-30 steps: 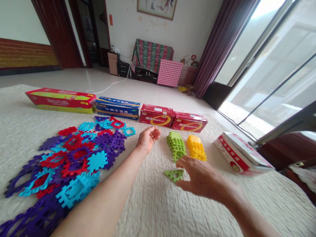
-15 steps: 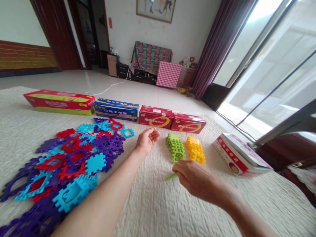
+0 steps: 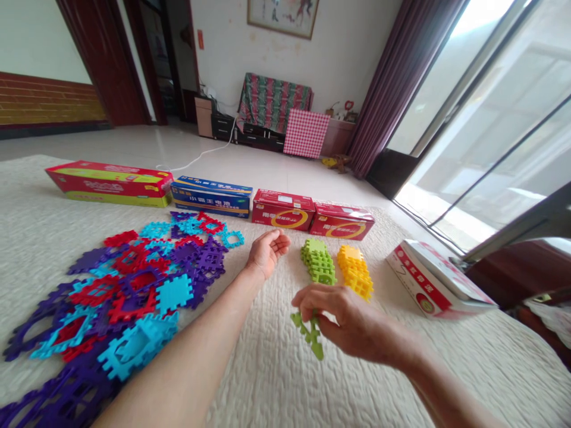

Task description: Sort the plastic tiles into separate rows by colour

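My right hand (image 3: 332,309) is closed on a green interlocking plastic piece (image 3: 307,336), tilted and partly hidden by the fingers. Just beyond that hand lies a slanted stack of green pieces (image 3: 317,261), its near end partly covered. A similar stack of yellow pieces (image 3: 354,273) lies to its right. My left hand (image 3: 268,252) hovers over or rests on the cream quilted mat (image 3: 263,356), fingers loosely curled and apart, holding nothing. To its left spreads a jumbled pile of purple, red and light blue interlocking pieces (image 3: 173,293).
Behind the pieces stand a long red and yellow-green box (image 3: 111,185), a blue box (image 3: 212,199) and two red boxes (image 3: 282,211). A white and red box (image 3: 439,282) sits at the right. Farther off is a cabinet with a checkered cloth (image 3: 306,132).
My right hand has turned, bringing the green piece more fully into view and down toward me. My left hand stays in nearly the same place.
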`<state>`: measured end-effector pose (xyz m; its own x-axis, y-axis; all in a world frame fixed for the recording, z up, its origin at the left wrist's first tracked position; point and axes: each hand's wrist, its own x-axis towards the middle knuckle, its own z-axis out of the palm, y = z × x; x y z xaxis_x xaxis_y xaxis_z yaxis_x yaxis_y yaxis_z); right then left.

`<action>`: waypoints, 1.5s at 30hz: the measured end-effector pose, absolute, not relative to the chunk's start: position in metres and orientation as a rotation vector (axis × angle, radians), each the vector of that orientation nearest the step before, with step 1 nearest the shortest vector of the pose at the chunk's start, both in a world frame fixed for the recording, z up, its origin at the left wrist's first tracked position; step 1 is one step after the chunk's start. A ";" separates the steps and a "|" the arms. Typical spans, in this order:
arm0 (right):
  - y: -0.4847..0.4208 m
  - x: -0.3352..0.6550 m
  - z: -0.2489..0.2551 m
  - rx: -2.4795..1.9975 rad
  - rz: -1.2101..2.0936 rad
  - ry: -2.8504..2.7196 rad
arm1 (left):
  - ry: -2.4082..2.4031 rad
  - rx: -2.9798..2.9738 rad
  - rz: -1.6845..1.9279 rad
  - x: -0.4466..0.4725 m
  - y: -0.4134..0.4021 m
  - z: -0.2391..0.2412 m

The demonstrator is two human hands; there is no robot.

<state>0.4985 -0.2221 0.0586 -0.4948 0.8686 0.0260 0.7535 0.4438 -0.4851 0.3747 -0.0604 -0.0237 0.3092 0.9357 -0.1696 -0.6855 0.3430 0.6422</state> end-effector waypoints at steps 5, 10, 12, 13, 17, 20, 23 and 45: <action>-0.221 0.497 0.054 -1.551 0.450 -2.376 | 0.580 0.504 1.132 0.375 -0.060 -0.024; -0.238 0.485 0.053 -2.027 0.388 -2.521 | 0.576 0.513 1.129 0.375 -0.060 -0.024; -0.250 0.471 0.053 -2.048 0.345 -2.565 | 0.575 0.516 1.130 0.375 -0.059 -0.025; -0.255 0.464 0.053 -2.039 0.343 -2.560 | 0.574 0.516 1.131 0.375 -0.059 -0.025; -0.266 0.438 0.045 -1.913 0.400 -2.557 | 0.575 0.516 1.130 0.375 -0.059 -0.025; -0.265 0.430 0.036 -1.874 0.433 -2.676 | 0.577 0.519 1.133 0.375 -0.060 -0.025; -0.260 0.433 0.036 -1.784 0.401 -2.731 | 0.580 0.525 1.136 0.375 -0.060 -0.025; -0.205 0.532 0.041 -1.928 0.086 -2.301 | 0.577 0.529 1.131 0.375 -0.060 -0.025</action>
<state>0.5316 -0.2051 0.0414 -0.1703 0.9830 0.0693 0.9751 0.1782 -0.1320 0.3753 -0.0598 -0.0247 0.3133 0.9366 -0.1570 -0.6763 0.3361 0.6555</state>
